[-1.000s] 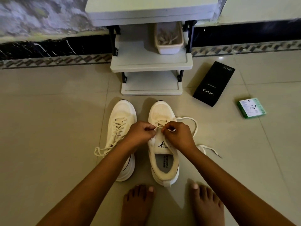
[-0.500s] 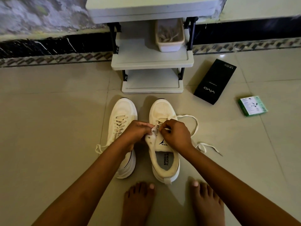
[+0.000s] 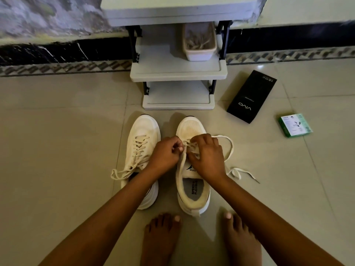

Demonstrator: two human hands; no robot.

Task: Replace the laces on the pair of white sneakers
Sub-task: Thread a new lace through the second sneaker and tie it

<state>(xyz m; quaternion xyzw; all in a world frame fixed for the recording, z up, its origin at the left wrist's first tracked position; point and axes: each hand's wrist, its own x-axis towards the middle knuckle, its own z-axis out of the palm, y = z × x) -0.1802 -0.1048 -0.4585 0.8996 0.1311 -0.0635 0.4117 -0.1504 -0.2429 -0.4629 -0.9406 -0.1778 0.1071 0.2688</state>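
Observation:
Two white sneakers stand side by side on the tiled floor, toes pointing away from me. The left sneaker (image 3: pixel 143 148) is fully laced, its loose ends trailing to the left. Over the right sneaker (image 3: pixel 192 191) both hands work at the eyelets near the toe. My left hand (image 3: pixel 166 153) pinches the white lace (image 3: pixel 230 150) with curled fingers. My right hand (image 3: pixel 208 156) grips the lace crossings on the shoe's upper. A long loop of that lace runs out to the right onto the floor.
A grey low shelf unit (image 3: pixel 178 73) stands just beyond the shoes, with a white tub (image 3: pixel 199 52) of laces on it. A black box (image 3: pixel 251 96) and a small green box (image 3: pixel 295 125) lie to the right. My bare feet (image 3: pixel 192 240) are just behind the shoes.
Both hands have stayed on the right sneaker's lacing, shifting slightly toward the toe. The right hand's fingers now spread lower over the crossings. The lace loop at the right has barely moved.

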